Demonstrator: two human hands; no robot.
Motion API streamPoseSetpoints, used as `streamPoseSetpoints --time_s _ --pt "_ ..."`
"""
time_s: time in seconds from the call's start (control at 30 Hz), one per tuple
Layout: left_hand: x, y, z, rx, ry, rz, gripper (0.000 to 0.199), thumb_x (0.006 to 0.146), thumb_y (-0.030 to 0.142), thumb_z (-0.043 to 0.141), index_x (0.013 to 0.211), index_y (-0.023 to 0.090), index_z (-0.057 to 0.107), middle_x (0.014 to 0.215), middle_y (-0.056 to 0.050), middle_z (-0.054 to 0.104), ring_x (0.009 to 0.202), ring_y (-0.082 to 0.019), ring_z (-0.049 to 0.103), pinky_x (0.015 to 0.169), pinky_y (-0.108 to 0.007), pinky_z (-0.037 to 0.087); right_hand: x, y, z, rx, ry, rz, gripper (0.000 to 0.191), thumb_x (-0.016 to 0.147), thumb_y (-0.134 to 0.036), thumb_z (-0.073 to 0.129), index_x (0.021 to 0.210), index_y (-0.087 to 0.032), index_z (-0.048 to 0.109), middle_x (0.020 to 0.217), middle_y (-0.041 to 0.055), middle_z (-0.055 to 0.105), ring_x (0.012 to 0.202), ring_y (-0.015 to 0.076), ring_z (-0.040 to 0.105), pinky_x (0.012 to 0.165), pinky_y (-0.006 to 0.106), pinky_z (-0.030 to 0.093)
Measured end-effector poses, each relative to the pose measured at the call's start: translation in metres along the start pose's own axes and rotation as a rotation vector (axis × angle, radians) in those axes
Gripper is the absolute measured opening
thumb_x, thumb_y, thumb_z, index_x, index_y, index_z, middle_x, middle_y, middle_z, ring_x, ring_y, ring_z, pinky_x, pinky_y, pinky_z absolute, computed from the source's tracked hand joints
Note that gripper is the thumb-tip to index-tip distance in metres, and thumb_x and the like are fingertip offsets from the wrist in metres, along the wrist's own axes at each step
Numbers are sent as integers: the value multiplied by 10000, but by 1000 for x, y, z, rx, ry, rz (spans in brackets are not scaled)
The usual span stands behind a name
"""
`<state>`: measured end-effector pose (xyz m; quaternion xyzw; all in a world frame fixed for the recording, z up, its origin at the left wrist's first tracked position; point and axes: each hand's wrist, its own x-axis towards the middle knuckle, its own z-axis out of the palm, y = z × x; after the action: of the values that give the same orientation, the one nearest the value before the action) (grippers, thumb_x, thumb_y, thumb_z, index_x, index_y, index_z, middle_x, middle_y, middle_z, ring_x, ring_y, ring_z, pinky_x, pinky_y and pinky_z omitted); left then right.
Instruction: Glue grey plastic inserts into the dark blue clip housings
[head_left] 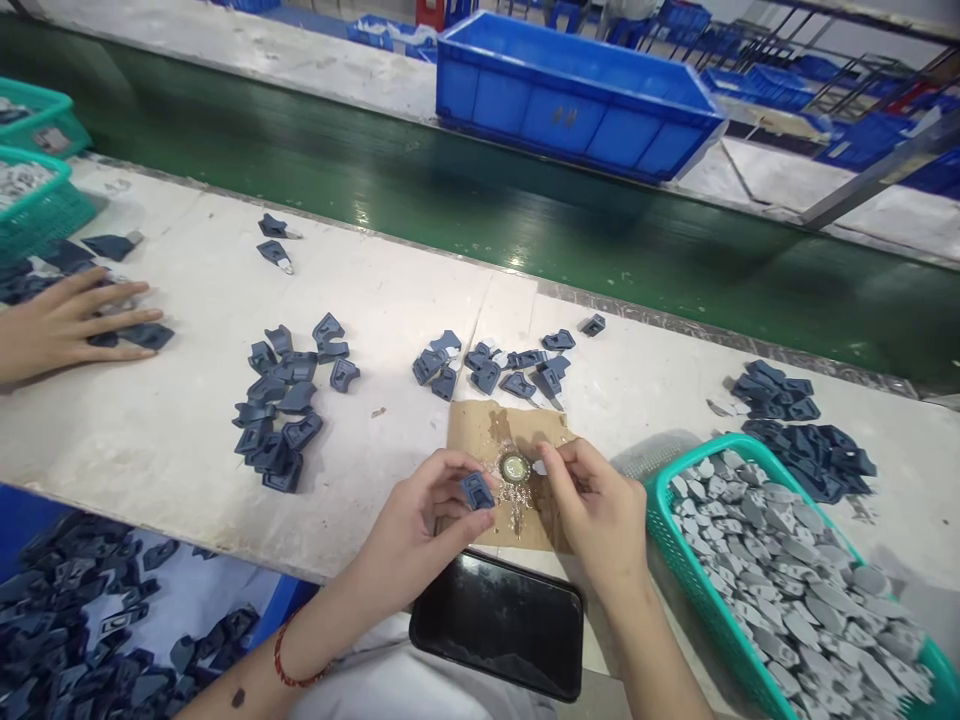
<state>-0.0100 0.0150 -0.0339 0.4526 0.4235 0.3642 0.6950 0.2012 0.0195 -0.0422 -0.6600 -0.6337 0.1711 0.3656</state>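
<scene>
Between the thumb and fingers of my left hand is a dark blue plastic part with a recess in its face. My right hand pinches a small pale piece beside a small round dish of clear, wet-looking liquid. The dish rests on a brown cardboard sheet that has wet smears on it. Just beyond the cardboard lie several dark blue parts, some with light grey pieces attached.
A black phone lies near my body. At right stands a green basket of grey pieces. Another person's hand touches parts at far left. A blue bin sits beyond the green belt; dark parts lie left.
</scene>
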Motion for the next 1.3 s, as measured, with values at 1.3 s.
streamPoseSetpoints --time_s 1.3 --pt "3 -13 8 293 142 219 125 861 219 770 984 218 791 1053 -56 802 912 -182 786 708 -208 650 -6 -28 3 700 -175 373 558 893 -600 757 601 -185 525 355 -26 509 305 41 349 369 162 286"
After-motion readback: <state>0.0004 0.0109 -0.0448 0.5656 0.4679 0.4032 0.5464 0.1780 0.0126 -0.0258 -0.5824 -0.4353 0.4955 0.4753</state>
